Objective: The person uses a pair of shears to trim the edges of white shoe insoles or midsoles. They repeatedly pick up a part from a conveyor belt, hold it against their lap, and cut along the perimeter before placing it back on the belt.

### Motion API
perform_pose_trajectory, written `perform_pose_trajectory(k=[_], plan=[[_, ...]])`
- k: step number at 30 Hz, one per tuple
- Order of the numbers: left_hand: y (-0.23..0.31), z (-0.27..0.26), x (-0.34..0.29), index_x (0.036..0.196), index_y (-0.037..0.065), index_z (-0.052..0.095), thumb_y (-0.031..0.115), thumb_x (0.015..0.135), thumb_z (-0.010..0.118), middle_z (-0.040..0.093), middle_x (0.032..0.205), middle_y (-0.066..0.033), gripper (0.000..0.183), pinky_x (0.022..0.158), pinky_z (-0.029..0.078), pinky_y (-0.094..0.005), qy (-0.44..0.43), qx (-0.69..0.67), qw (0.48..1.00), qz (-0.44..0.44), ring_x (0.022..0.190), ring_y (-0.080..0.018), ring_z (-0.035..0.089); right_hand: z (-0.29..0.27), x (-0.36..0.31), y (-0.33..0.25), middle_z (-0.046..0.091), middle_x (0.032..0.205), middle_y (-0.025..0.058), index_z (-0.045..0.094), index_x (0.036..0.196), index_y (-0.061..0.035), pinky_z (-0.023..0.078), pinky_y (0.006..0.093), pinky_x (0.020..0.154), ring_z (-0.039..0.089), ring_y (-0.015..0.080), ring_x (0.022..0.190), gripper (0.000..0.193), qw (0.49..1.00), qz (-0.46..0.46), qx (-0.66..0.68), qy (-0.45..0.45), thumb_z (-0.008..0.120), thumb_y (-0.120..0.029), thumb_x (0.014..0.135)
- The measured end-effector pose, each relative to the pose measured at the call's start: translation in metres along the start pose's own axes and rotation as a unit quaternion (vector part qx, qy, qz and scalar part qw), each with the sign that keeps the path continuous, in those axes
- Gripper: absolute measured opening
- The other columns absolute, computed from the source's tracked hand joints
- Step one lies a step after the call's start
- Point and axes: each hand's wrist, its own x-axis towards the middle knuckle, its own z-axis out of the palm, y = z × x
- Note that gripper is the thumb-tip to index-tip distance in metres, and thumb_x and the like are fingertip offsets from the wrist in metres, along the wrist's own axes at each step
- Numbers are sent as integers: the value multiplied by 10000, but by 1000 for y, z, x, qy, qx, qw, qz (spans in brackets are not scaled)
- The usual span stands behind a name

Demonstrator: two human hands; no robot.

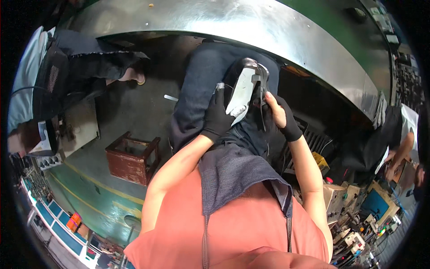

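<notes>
A shoe-like piece with a shiny dark rounded end (pixel 249 63) lies over my lap. Along it runs a long white flat piece (pixel 242 92), ragged at its lower end, with black straps beside it. My left hand (pixel 218 117), in a black fingerless glove, grips the lower left side, one wrapped fingertip pointing up along the shoe. On the other side, my right hand (pixel 282 115), gloved the same way, pinches the dark edge between thumb and fingers. The fingers under the shoe are hidden.
A shiny metal bench edge (pixel 251 22) curves across in front of my knees. A brown wooden stool (pixel 132 157) stands at left on the floor. One person (pixel 33 89) sits at far left, another (pixel 398 152) at far right. Machines (pixel 358 215) crowd the lower right.
</notes>
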Motion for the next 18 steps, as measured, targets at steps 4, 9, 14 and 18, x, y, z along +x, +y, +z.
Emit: perform_pose_trajectory(k=[4, 9, 14, 18], plan=[[1, 4, -1, 1392, -91, 281, 342, 772, 718, 370, 1386, -316, 873, 1076, 311, -431, 40, 26, 999, 26, 1296, -431, 375, 27, -5, -5, 657, 920, 43, 648, 1031, 3, 442, 251, 800, 572, 111, 834, 479, 996, 30, 81, 32, 415, -413, 998], [-2, 9, 0, 1385, -89, 312, 357, 776, 702, 377, 1392, -304, 850, 1090, 301, -421, 50, 14, 998, 22, 1308, -417, 369, 26, -13, 32, 654, 921, 29, 637, 1056, -13, 461, 275, 787, 577, 133, 839, 443, 1000, 23, 2, -12, 431, -400, 994], [7, 8, -4, 1397, -77, 307, 343, 787, 689, 355, 1420, -286, 834, 1107, 274, -414, 55, 21, 998, 23, 1333, -402, 341, -32, -16, -35, 640, 751, 107, 664, 896, -5, 487, 339, 675, 610, 202, 688, 387, 926, 43, -351, -134, 533, -367, 934], [9, 13, -1, 1401, -76, 297, 298, 779, 691, 354, 1419, -286, 826, 1108, 271, -422, 52, 30, 998, 21, 1328, -408, 343, -16, -8, -68, 610, 703, 202, 647, 758, -16, 495, 427, 597, 612, 361, 632, 373, 818, -105, -552, -122, 531, -335, 911]])
